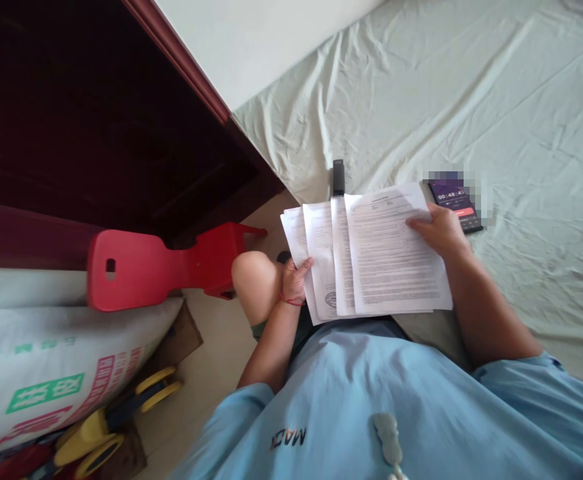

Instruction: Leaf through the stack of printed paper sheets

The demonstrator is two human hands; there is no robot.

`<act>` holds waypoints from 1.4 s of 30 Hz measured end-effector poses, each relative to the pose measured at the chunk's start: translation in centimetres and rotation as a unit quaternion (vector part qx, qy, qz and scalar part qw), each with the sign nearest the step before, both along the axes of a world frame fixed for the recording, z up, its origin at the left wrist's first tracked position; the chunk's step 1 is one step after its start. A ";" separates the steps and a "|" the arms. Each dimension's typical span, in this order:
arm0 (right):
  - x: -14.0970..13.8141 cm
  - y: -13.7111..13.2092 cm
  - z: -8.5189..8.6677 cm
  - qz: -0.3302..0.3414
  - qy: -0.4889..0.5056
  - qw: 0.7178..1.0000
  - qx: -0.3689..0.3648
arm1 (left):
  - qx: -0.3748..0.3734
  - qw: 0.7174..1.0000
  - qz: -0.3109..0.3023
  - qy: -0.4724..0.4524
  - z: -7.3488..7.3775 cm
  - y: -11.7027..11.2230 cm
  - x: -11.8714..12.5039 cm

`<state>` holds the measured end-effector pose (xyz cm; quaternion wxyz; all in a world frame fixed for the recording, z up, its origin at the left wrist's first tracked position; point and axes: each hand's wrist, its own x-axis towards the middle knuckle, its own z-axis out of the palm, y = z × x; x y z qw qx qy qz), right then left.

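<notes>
A fanned stack of printed paper sheets (371,260) rests over my lap, at the edge of a bed. My left hand (295,279), a red string round its wrist, grips the stack's left edge with curled fingers. My right hand (439,230) lies on the top sheet near its upper right corner, fingers pressed on the paper and thumb hidden under it. A dark phone (455,200) with a lit screen lies on the sheet just beyond my right hand. A small black stick-like device (338,177) lies above the papers.
The pale green bedsheet (471,100) spreads to the right. A red plastic stool (161,263) lies tipped by my left knee, before dark wooden furniture (96,120). A printed white sack (46,373) and a yellow tool (116,420) sit at lower left.
</notes>
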<state>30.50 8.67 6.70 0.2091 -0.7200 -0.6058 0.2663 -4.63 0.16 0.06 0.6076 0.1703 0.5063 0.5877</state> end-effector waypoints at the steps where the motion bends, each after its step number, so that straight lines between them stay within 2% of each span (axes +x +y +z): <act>1: -0.1 0.0 0.0 -0.005 0.002 1.000 -0.005 | 0.000 1.000 0.000 0.001 0.1 0.0 0.0; 7: -0.4 0.0 0.4 -0.023 0.010 0.999 -0.027 | -0.004 1.000 -0.001 0.000 0.1 -0.1 -0.1; 16: -0.4 -0.2 0.3 -0.014 0.022 0.999 -0.018 | 0.004 1.000 -0.010 0.018 -0.4 -0.1 -0.2; 27: -1.7 -0.4 0.9 0.024 0.012 0.999 -0.029 | 0.002 0.999 -0.044 0.009 -0.9 -0.1 0.3; 34: -1.8 -0.7 -0.1 0.050 0.061 0.997 -0.014 | -0.017 0.999 -0.046 0.002 -0.7 -0.1 0.7; 42: -1.7 -0.6 -0.4 0.043 0.051 0.998 -0.011 | -0.011 0.999 -0.047 -0.001 -0.6 -0.4 1.0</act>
